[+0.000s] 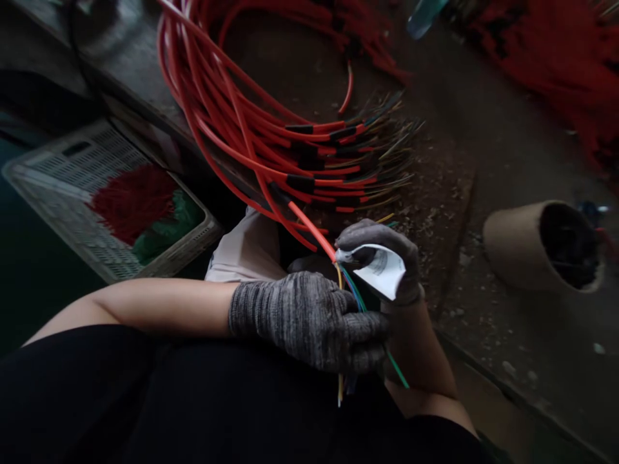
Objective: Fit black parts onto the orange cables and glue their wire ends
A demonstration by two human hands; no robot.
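In a grey knitted glove, my left hand [314,320] is closed around thin yellow, blue and green wires [356,290], whose ends stick out below the fingers. These wires come out of an orange cable [313,232]. My right hand [403,258], gloved too, pinches a curled white slip [385,270] with small print, right at the orange cable's end. Beyond my hands, many orange cables [242,122] with black bands lie in a looped bundle, their thin wire ends fanned out to the right.
At the left stands a white plastic crate [62,167] with red pieces and a green bag. A brown cardboard tube [512,241] with dark contents stands at the right. Red material [546,71] lies at the upper right. Small scraps are scattered over the work surface [454,212].
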